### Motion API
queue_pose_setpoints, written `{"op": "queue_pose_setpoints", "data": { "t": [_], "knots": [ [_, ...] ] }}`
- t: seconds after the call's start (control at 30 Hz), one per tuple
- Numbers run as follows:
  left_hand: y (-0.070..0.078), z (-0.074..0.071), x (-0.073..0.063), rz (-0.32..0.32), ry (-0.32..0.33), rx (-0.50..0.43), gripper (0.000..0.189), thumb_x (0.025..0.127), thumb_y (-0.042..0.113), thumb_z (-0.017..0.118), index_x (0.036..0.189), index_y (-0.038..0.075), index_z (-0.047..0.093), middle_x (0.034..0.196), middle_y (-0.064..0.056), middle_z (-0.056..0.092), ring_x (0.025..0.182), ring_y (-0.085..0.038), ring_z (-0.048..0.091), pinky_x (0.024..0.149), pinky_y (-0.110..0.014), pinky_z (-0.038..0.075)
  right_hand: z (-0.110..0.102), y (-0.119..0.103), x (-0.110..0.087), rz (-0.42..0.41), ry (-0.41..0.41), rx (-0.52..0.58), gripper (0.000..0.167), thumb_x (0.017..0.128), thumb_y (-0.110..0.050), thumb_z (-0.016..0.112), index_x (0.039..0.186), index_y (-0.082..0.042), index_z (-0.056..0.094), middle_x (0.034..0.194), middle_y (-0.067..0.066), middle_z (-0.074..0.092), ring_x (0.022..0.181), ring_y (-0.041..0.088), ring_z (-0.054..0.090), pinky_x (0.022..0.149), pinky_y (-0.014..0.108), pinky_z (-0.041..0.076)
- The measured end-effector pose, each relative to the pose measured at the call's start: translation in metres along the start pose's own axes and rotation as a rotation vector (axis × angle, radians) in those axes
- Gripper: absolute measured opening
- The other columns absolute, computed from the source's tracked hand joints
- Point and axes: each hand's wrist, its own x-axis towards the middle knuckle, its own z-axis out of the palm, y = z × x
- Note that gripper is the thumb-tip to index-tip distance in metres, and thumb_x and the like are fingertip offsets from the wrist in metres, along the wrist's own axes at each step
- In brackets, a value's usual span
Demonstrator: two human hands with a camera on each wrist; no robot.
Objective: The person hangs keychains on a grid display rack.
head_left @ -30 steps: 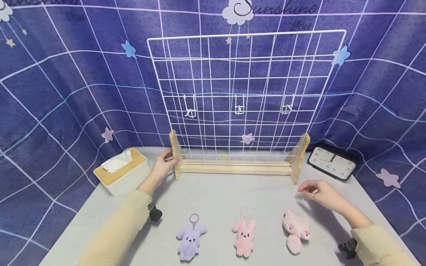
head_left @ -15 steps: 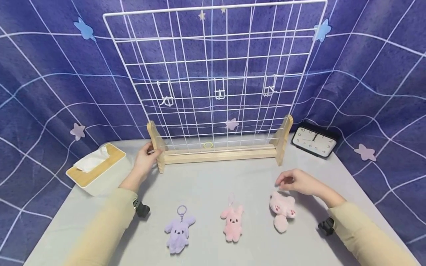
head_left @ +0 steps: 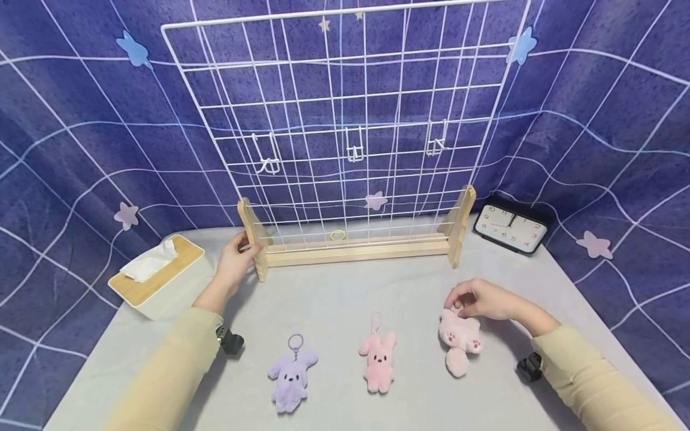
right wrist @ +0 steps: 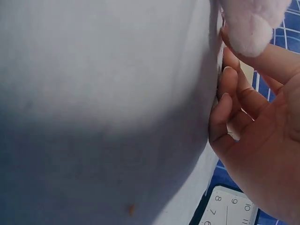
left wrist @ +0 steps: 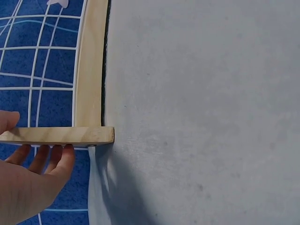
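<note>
In the head view my left hand (head_left: 235,258) holds the left wooden end piece (head_left: 252,239) of a stand carrying a white wire grid (head_left: 345,99). The left wrist view has the thumb on one side of that wooden piece (left wrist: 61,135) and the fingers on the other. My right hand (head_left: 485,299) pinches the top end of a pale pink plush keychain (head_left: 458,336) lying on the table; the exact contact is partly hidden. A pink plush keychain (head_left: 380,364) and a purple one (head_left: 290,383) lie face up to its left.
Three white hooks hang on the grid, including the middle hook (head_left: 354,153). A tissue box (head_left: 167,281) stands at left. A black-framed clock (head_left: 511,226) is at right. A yellow ring (head_left: 338,235) lies behind the stand's bar. Patterned cloth (head_left: 64,179) surrounds the grey table.
The head view has tilted down and shifted. My right hand has come down and inward to the pale pink plush's top. My left hand stays on the wooden end piece.
</note>
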Motion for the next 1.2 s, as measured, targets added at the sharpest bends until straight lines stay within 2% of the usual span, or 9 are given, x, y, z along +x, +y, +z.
{"op": "queue_pose_setpoints", "data": {
  "t": [0.1,0.3,0.57,0.67,0.83,1.0,1.2],
  "knots": [
    [0.0,0.0,-0.001,0.0,-0.006,-0.001,0.061,0.105,0.015,0.057,0.157,-0.003,0.031,0.149,-0.028,0.042,0.129,-0.034,0.048,0.097,-0.024,0.053,0.001,0.003,-0.001,-0.019,0.003,0.002,0.024,0.08,0.008,0.077,0.1,-0.004,0.074,0.088,0.006,0.065,0.083,0.021,0.058,0.072,0.024,0.052],
    [-0.001,0.001,-0.001,0.003,-0.008,-0.012,0.062,0.105,0.014,0.057,0.157,-0.004,0.03,0.149,-0.029,0.04,0.134,-0.039,0.044,0.108,-0.039,0.048,0.003,0.008,0.0,-0.043,0.006,-0.022,0.023,0.079,0.008,0.077,0.095,-0.008,0.072,0.085,0.008,0.064,0.081,0.021,0.057,0.071,0.024,0.051],
    [-0.003,0.0,0.0,0.001,-0.001,-0.021,0.061,0.105,0.014,0.058,0.156,-0.004,0.03,0.149,-0.028,0.041,0.133,-0.037,0.045,0.107,-0.039,0.048,0.001,0.007,0.002,0.01,0.003,-0.06,0.018,0.079,0.004,0.077,0.084,-0.009,0.066,0.08,-0.004,0.062,0.074,0.008,0.053,0.065,0.024,0.049],
    [-0.001,0.001,0.0,-0.005,-0.003,-0.031,0.061,0.105,0.013,0.057,0.156,-0.004,0.03,0.15,-0.028,0.04,0.133,-0.037,0.045,0.109,-0.042,0.047,-0.001,0.005,0.002,0.022,0.0,-0.065,0.018,0.078,0.005,0.077,0.082,-0.009,0.066,0.078,-0.006,0.061,0.071,0.007,0.052,0.063,0.024,0.047],
    [0.01,0.002,-0.005,-0.032,-0.018,-0.063,0.06,0.104,0.008,0.056,0.155,-0.008,0.029,0.15,-0.032,0.038,0.133,-0.039,0.043,0.112,-0.049,0.043,-0.005,0.001,0.001,0.051,-0.01,-0.026,0.015,0.08,0.006,0.075,0.082,-0.006,0.067,0.076,-0.001,0.065,0.068,0.008,0.057,0.062,0.022,0.05],
    [0.023,0.002,-0.013,-0.044,-0.029,-0.094,0.058,0.103,0.003,0.054,0.154,-0.011,0.028,0.15,-0.034,0.036,0.133,-0.041,0.042,0.114,-0.054,0.039,-0.009,-0.003,0.0,0.071,-0.003,0.055,0.011,0.082,0.007,0.074,0.084,-0.001,0.067,0.08,0.008,0.07,0.073,0.016,0.067,0.068,0.025,0.059],
    [0.01,0.001,-0.006,-0.032,-0.034,-0.078,0.06,0.105,0.007,0.055,0.156,-0.007,0.027,0.15,-0.031,0.038,0.129,-0.035,0.047,0.111,-0.046,0.044,-0.011,-0.008,-0.003,0.082,0.022,0.112,0.008,0.085,0.007,0.073,0.087,0.001,0.068,0.082,0.011,0.072,0.075,0.019,0.069,0.071,0.025,0.059]
  ]
}}
